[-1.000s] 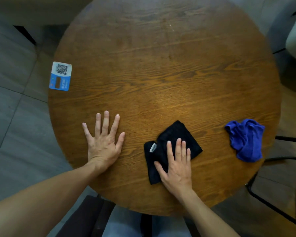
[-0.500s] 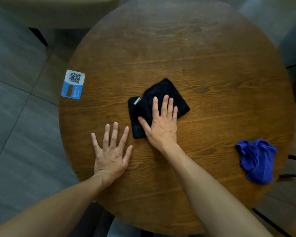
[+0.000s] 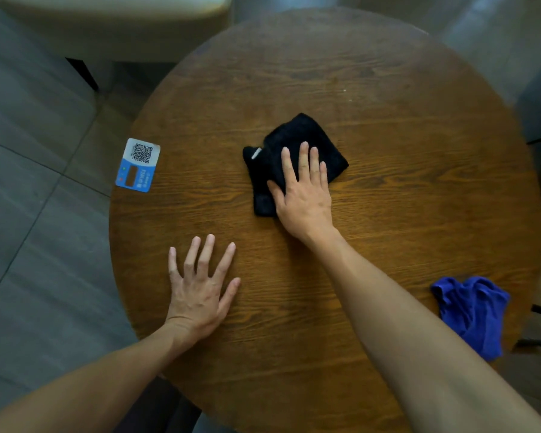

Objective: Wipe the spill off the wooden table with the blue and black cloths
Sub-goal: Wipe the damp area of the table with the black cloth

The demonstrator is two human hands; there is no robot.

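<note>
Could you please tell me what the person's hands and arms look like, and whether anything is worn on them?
Both arms are bare, no sleeves showing. The left hand and right hand wear no gloves, and no rings, watch or bracelets are visible. The fingers have short, unpainted nails.

grey tiled floor (image 3: pixel 28 239), beige seat (image 3: pixel 113 23)

grained, softly glossy wooden table (image 3: pixel 388 151); matt, fuzzy black cloth (image 3: pixel 303 132)

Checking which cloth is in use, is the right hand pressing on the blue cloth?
No, the right hand lies flat on the black cloth; the blue cloth sits untouched.
</note>
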